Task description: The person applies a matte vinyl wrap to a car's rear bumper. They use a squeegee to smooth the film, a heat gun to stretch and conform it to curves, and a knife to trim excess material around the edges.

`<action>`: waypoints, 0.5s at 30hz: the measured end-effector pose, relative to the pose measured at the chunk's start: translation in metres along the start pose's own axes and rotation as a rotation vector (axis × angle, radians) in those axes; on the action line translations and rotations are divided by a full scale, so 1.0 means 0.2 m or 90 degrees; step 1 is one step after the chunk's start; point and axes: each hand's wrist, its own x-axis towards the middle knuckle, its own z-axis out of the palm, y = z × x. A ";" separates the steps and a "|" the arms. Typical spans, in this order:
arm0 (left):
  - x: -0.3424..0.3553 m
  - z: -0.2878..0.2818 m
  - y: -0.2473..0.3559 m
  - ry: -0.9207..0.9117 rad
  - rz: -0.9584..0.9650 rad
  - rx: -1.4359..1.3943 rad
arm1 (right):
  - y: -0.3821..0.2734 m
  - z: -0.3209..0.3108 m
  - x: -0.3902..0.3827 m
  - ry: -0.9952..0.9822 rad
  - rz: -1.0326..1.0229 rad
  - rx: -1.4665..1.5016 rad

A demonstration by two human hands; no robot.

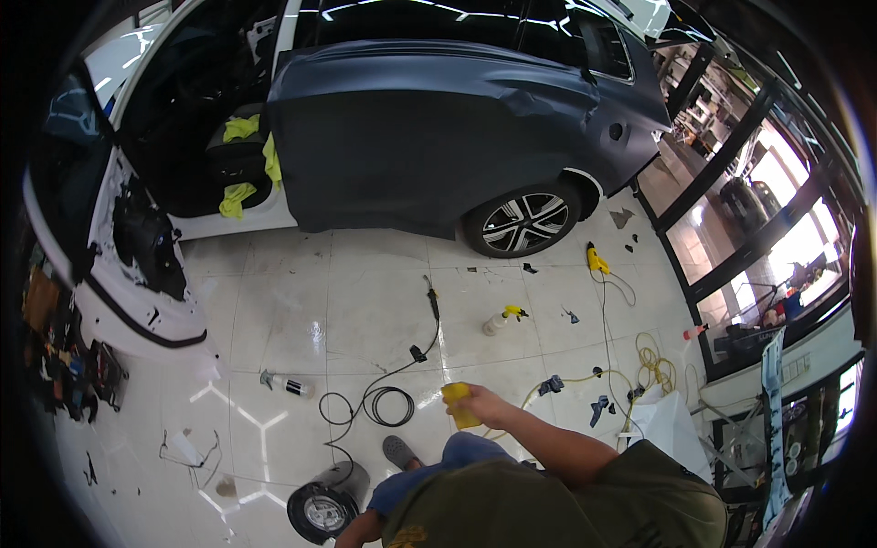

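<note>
the right hand (482,402) is closed around one yellow squeegee (459,405), held over the tiled floor (365,301) in front of the knee. the left hand is hidden at the lower edge, so its grip cannot be told. on the floor lie one spray bottle with a yellow trigger (503,319), one yellow heat gun (596,260) and one coiled black cable (388,405). one dark car (438,137) stands beyond.

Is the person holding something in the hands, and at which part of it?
The right hand holds a small yellow squeegee-like tool by its right edge; the exact kind is unclear. The left hand is hidden at the lower edge, so its hold cannot be told.
</note>
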 end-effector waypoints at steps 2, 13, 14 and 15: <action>-0.01 -0.14 -0.01 0.141 0.097 -0.094 | -0.04 -0.09 0.05 0.042 -0.001 0.039; -0.14 -0.53 0.10 0.603 0.045 -0.383 | -0.16 -0.27 0.44 -0.081 0.070 -0.015; -0.30 -0.63 0.15 0.564 0.026 -0.400 | -0.22 -0.29 0.53 -0.086 0.067 -0.036; -0.44 -0.75 0.19 0.525 0.012 -0.414 | -0.27 -0.33 0.64 -0.083 0.062 -0.058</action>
